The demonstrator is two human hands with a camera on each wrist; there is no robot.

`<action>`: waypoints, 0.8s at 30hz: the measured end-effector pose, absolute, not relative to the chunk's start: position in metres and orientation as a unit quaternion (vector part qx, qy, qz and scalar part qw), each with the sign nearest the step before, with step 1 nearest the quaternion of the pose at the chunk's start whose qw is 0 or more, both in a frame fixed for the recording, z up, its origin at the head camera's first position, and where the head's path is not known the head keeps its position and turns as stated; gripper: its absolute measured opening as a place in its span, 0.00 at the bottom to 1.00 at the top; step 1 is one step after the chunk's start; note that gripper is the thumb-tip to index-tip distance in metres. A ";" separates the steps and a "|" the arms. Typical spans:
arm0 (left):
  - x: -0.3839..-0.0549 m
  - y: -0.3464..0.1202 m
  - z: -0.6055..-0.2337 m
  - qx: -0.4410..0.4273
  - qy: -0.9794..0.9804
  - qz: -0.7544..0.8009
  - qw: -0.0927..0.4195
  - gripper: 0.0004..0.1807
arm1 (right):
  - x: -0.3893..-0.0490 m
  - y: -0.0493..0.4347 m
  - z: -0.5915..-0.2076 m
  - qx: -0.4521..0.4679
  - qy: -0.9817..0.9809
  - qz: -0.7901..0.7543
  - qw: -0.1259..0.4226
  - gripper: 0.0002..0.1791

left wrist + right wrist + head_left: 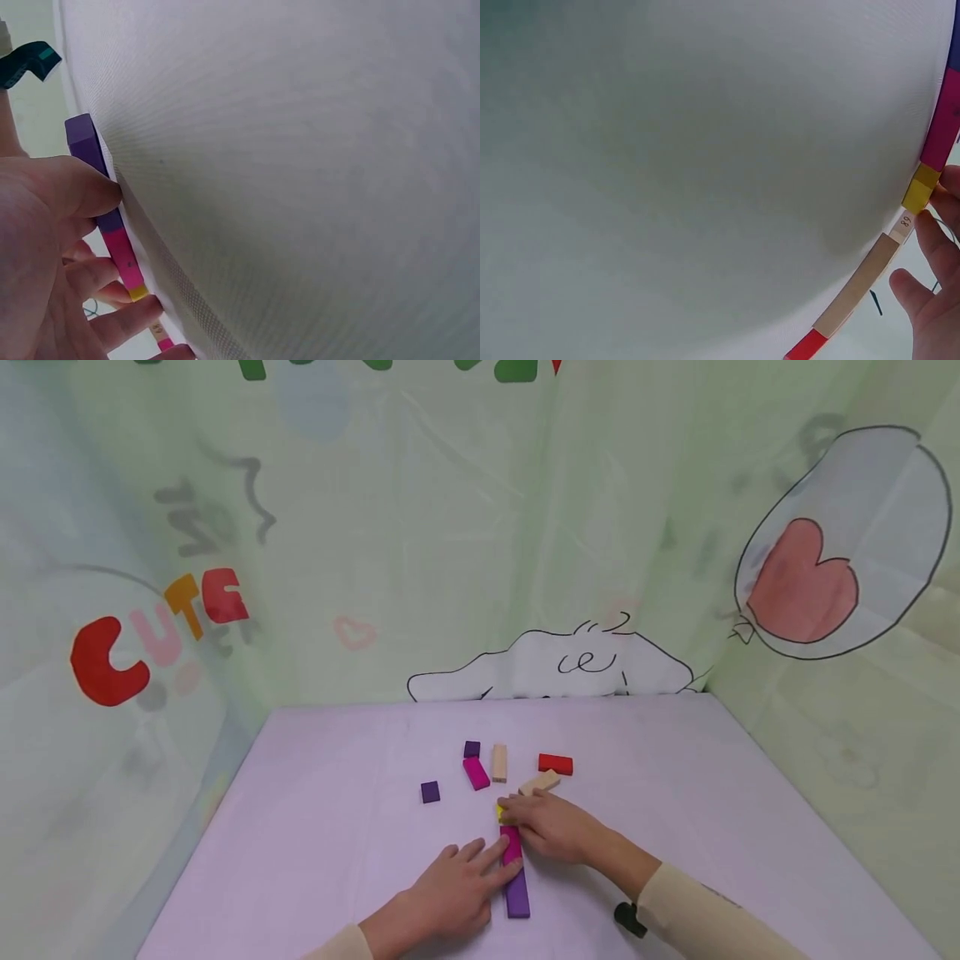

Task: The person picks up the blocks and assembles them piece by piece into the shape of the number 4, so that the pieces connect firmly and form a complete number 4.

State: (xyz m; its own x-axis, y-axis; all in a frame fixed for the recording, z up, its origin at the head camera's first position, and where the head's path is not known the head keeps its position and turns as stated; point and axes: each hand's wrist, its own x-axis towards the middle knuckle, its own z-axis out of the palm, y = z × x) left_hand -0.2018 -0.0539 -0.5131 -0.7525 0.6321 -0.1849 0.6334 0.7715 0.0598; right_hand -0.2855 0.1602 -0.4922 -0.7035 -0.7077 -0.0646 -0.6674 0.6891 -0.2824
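A purple block (517, 897) and a magenta block (511, 843) lie end to end in a line, with a yellow block (921, 187) at the magenta one's far end. My left hand (459, 887) lies beside this line, its extended thumb and a finger touching the magenta and purple blocks. At the far end, my right hand (558, 828) pinches the yellow block with its fingertips, covering most of it in the head view. Just beyond these fingers lies a plain wooden block (540, 782), angled, near a red block (556, 764).
Farther back are an upright-looking pale wooden block (499, 763), another magenta block (476, 773) and a small dark purple block (472, 749). A second dark purple block (430, 792) sits to the left. Printed curtains (480, 527) surround the pale table (315, 827).
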 end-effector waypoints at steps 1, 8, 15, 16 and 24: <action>-0.202 -0.054 -0.513 0.338 0.936 -0.003 0.096 0.36 | -0.285 0.160 -0.492 -0.376 0.915 -0.120 0.085 0.19; -0.202 -0.054 -0.511 0.342 0.935 -0.009 0.093 0.35 | -0.285 0.161 -0.493 -0.377 0.916 -0.114 0.080 0.18; -0.202 -0.053 -0.507 0.339 0.936 -0.007 0.096 0.35 | -0.284 0.162 -0.492 -0.384 0.914 -0.107 0.074 0.19; -0.202 -0.053 -0.507 0.339 0.936 -0.007 0.097 0.35 | -0.284 0.162 -0.492 -0.384 0.914 -0.106 0.074 0.19; -0.201 -0.054 -0.508 0.341 0.935 -0.004 0.097 0.35 | -0.281 0.163 -0.496 -0.378 0.918 -0.101 0.065 0.20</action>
